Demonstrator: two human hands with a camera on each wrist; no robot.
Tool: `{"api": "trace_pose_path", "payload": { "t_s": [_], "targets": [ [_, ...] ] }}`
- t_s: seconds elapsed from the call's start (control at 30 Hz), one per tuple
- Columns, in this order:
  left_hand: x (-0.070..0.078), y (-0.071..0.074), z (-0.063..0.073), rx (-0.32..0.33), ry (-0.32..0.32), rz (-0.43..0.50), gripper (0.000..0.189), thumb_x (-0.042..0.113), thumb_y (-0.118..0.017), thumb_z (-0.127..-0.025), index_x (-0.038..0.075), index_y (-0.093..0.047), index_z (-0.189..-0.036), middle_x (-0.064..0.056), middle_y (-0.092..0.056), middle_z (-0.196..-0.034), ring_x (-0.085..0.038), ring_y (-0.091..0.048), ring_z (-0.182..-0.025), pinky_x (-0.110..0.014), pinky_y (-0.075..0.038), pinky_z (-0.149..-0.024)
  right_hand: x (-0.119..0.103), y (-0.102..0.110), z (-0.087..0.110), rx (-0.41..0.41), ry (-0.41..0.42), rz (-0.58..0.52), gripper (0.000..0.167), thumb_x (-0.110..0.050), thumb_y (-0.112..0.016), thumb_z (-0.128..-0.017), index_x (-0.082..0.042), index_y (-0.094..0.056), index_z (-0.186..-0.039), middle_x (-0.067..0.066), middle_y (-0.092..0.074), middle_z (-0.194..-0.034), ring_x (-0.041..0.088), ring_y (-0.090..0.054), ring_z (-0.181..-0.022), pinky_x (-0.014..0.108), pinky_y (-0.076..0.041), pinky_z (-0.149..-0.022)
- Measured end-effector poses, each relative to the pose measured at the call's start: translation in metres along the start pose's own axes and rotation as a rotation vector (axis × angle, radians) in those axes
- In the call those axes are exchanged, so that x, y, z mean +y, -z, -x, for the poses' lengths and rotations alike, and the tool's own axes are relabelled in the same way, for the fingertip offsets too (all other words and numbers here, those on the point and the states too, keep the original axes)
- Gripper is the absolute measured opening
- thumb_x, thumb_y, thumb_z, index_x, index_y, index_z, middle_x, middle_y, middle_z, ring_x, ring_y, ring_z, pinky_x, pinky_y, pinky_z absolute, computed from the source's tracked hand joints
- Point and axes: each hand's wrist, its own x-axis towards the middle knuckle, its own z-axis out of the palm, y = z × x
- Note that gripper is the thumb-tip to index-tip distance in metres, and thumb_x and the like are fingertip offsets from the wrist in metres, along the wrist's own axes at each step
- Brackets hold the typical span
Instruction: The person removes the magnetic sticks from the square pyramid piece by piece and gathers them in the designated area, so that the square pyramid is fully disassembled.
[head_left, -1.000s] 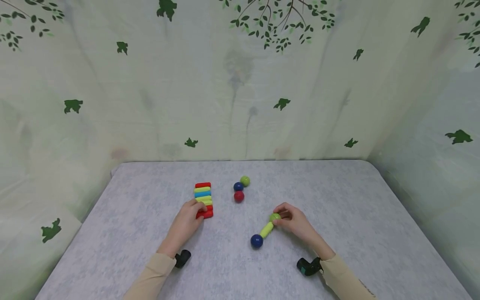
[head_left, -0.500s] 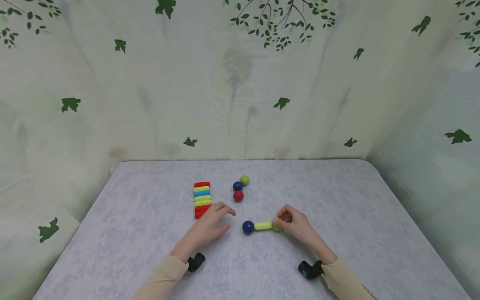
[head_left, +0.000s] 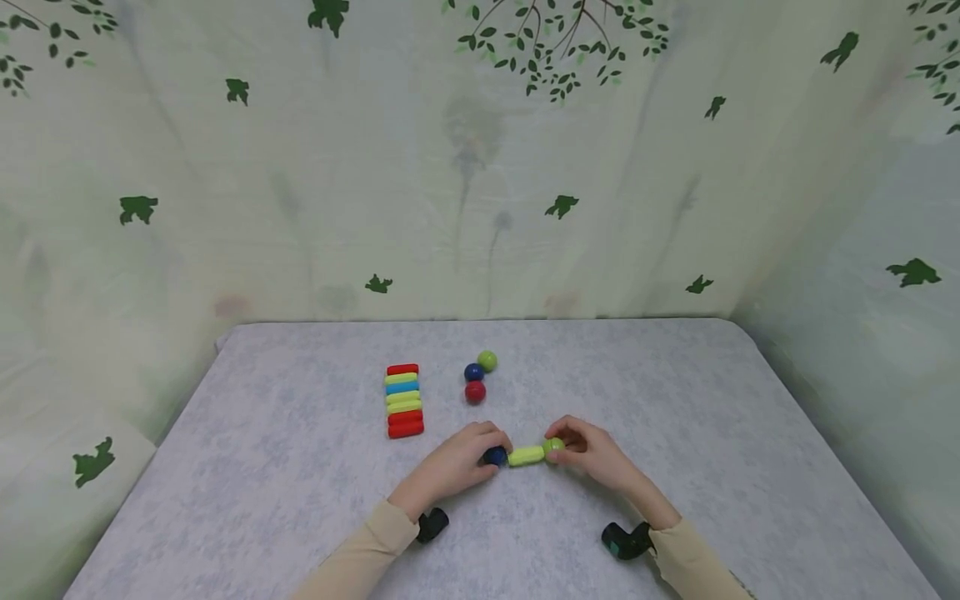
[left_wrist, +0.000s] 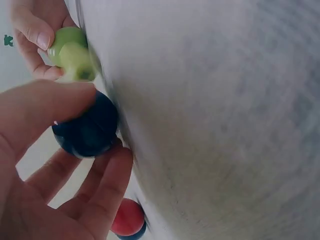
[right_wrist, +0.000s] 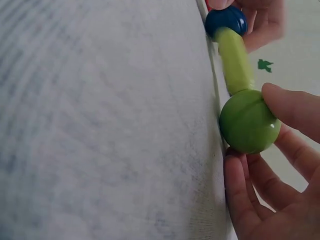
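In the head view my left hand (head_left: 463,460) pinches a dark blue ball (head_left: 494,456) between thumb and fingers. The left wrist view shows the blue ball (left_wrist: 87,127) close up, with the thumb over its top. My right hand (head_left: 594,452) holds a green ball (right_wrist: 250,121) between thumb and fingertips. From the green ball a short yellow-green rod (head_left: 527,456) points left toward the blue ball, its end right by that ball. All three parts lie in a line, low over the table.
Several red, yellow-green and blue rods (head_left: 402,387) lie side by side at the left. Behind the hands, a red ball (head_left: 475,392), a blue ball (head_left: 473,372) and a green ball (head_left: 487,360) sit grouped on the grey table (head_left: 637,375). A leaf-printed cloth (head_left: 420,208) hangs behind.
My left hand has left the row of rods, moved right and taken hold of the blue ball. The right hand has swung the ball-and-rod piece from slanted to level.
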Motion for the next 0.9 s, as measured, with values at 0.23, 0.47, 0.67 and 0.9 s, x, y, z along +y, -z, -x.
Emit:
{"api": "trace_pose_path", "payload": {
  "t_s": [0.23, 0.47, 0.67, 0.9],
  "targets": [
    [-0.011, -0.001, 0.002, 0.101, 0.122, 0.086, 0.032, 0.013, -0.067, -0.09, 0.015, -0.06, -0.121, 0.0, -0.058, -0.119, -0.016, -0.052, -0.108, -0.034, -0.046, -0.091, 0.008, 0.001, -0.003, 0.003, -0.008, -0.01, 0.026, -0.019, -0.069, -0.089, -0.005, -0.063, -0.11, 0.005, -0.062, -0.1, 0.02, -0.058, -0.09, 0.032, -0.048, -0.077],
    [-0.022, 0.008, 0.0, 0.317, 0.27, 0.196, 0.031, 0.004, -0.071, -0.085, 0.009, -0.06, -0.114, -0.004, -0.054, -0.108, -0.018, -0.051, -0.086, -0.031, -0.049, -0.074, 0.009, 0.001, -0.002, 0.006, -0.01, -0.016, 0.027, -0.021, -0.069, -0.089, -0.006, -0.063, -0.111, 0.004, -0.062, -0.1, 0.02, -0.057, -0.09, 0.033, -0.048, -0.077],
    [-0.03, 0.009, -0.012, 0.366, 0.375, 0.239, 0.031, 0.002, -0.07, -0.086, 0.01, -0.061, -0.114, -0.009, -0.05, -0.111, -0.021, -0.053, -0.093, -0.035, -0.051, -0.082, 0.011, 0.001, -0.002, 0.011, -0.017, -0.001, 0.027, -0.022, -0.069, -0.089, -0.006, -0.063, -0.11, 0.004, -0.062, -0.099, 0.019, -0.057, -0.089, 0.033, -0.048, -0.077],
    [-0.033, 0.007, -0.028, 0.367, 0.404, 0.231, 0.031, 0.004, -0.07, -0.086, 0.01, -0.058, -0.114, -0.01, -0.051, -0.111, -0.026, -0.053, -0.102, -0.041, -0.049, -0.089, 0.011, 0.001, -0.002, 0.017, -0.019, -0.014, 0.027, -0.022, -0.069, -0.089, -0.007, -0.063, -0.11, 0.004, -0.061, -0.099, 0.019, -0.057, -0.088, 0.033, -0.048, -0.076]
  ]
}}
